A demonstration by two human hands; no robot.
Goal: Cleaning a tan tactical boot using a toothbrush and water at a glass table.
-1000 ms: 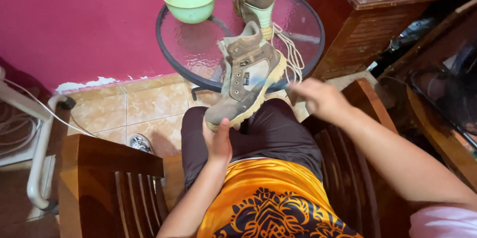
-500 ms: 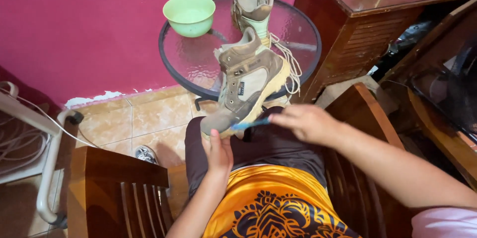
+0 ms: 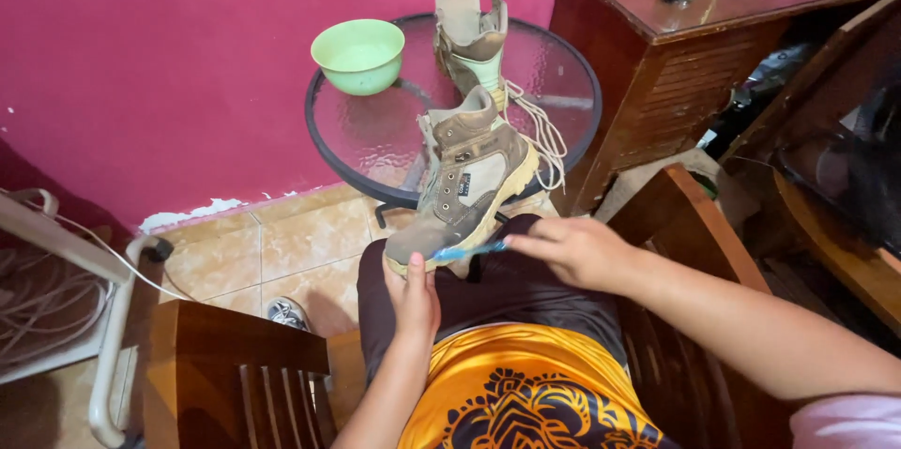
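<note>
A brown and tan boot rests on my lap, toe toward me, its laces hanging loose. My left hand holds it under the toe from below. My right hand grips a thin blue brush and lays its head against the toe's side. The second boot stands upright on the round glass table beyond my knees, next to a pale green bowl.
I sit in a wooden armchair with an armrest on the left. A dark wooden cabinet stands at the right with small items on top. White tubing and cables lie left, beneath a pink wall. A shoe lies on the tiled floor.
My right hand has come in from the right with the blue brush and now rests its tip on the boot's toe. The boot has tilted slightly lower on my lap.
</note>
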